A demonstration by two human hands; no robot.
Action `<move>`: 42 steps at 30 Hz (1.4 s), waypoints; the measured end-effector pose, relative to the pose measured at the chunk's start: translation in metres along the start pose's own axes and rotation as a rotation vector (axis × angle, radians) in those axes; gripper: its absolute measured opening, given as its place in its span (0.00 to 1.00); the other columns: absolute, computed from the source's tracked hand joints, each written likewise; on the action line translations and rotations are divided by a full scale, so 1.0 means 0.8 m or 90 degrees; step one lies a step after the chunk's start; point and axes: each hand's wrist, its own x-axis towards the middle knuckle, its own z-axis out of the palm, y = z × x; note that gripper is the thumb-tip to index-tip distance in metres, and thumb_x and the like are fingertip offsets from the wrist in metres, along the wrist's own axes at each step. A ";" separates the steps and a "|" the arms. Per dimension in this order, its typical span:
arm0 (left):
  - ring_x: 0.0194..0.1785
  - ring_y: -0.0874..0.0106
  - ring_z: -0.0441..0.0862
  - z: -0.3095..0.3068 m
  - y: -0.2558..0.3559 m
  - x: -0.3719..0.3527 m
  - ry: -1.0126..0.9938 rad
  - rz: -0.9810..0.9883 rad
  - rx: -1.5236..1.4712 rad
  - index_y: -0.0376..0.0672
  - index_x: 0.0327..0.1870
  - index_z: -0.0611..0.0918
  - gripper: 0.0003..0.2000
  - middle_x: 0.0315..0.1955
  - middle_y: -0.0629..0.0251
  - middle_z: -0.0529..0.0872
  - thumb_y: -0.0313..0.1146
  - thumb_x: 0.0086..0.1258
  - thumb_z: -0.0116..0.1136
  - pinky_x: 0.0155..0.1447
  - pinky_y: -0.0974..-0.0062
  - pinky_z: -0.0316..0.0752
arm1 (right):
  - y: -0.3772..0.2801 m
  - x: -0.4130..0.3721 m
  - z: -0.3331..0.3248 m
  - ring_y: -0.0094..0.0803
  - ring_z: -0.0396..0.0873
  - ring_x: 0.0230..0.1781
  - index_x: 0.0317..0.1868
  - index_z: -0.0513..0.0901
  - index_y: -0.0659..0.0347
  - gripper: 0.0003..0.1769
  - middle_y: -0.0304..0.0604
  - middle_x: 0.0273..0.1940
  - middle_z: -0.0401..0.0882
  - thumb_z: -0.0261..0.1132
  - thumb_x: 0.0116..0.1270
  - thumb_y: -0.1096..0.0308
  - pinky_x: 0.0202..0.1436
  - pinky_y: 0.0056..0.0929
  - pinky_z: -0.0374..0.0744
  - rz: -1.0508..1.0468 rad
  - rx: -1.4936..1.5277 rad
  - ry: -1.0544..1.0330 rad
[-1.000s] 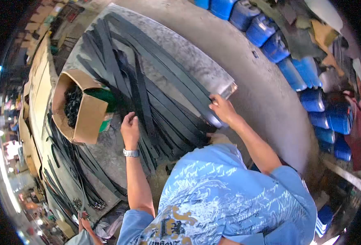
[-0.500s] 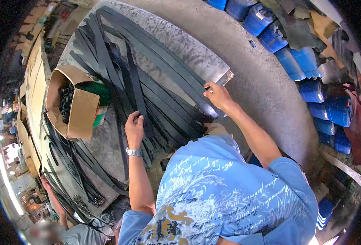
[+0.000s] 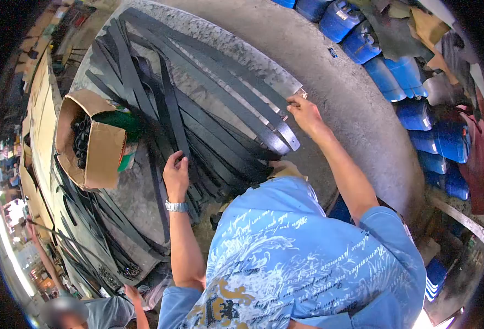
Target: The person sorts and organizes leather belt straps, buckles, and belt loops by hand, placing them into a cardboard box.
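Long dark strips that look like leather belt straps lie in a fanned pile across the table in the head view. My right hand is closed on the end of one strap near the table's right corner. Beside it, other straps end with a shiny patch, a gap between them and the held one. My left hand, a metal watch on its wrist, is over the pile's left part. Its fingers are curled, thumb near the index finger; whether a strap is pinched there is hidden.
A cardboard box of black rings or coils stands left of the pile. More thin straps with metal ends lie on the lower left. A co-worker is at bottom left. Blue jugs line the floor on the right.
My right hand has moved right and slightly up with a strap end, and a gap has opened between that strap and its neighbours. My left hand has hardly moved. The co-worker's arms shifted.
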 end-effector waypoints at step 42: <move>0.36 0.71 0.85 -0.011 0.002 0.000 -0.103 -0.080 0.150 0.41 0.56 0.82 0.16 0.34 0.59 0.88 0.34 0.68 0.62 0.44 0.72 0.77 | 0.019 -0.076 0.005 0.42 0.79 0.56 0.75 0.59 0.45 0.40 0.47 0.55 0.78 0.66 0.65 0.62 0.61 0.41 0.75 0.009 -0.014 -0.053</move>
